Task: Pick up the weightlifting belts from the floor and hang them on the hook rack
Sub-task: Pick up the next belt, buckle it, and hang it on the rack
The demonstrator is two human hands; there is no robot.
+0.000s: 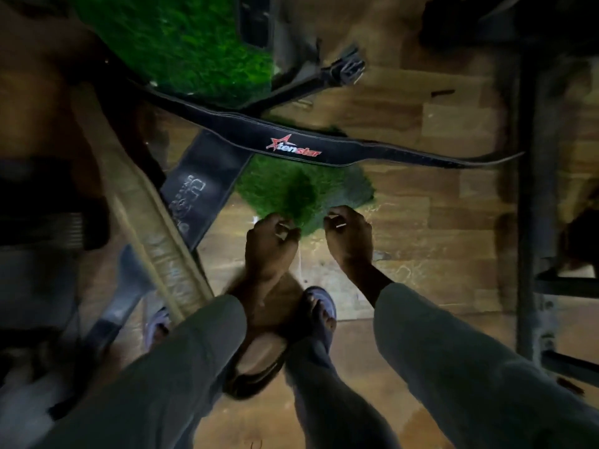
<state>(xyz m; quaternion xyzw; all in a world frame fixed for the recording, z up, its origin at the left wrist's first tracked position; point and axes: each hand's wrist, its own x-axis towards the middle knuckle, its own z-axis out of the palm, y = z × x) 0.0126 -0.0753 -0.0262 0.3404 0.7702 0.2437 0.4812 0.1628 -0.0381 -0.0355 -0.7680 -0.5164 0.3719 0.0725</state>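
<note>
A long black belt with a red star logo (291,144) lies across the wooden floor and the green turf. A second black belt with pale lettering (197,186) lies under it at the left. A tan belt (155,241) runs diagonally beside that one. Another black belt with a metal buckle (343,68) lies further back. My left hand (269,244) and my right hand (348,234) hang side by side above the floor, below the logo belt. Their fingers are loosely curled and hold nothing. No hook rack is in sight.
Green artificial turf (181,43) covers the floor at the back, with a smaller patch (304,189) just beyond my hands. A dark metal frame (531,189) stands at the right. Dark equipment (42,222) sits at the left. My sandalled feet (319,309) stand below my hands.
</note>
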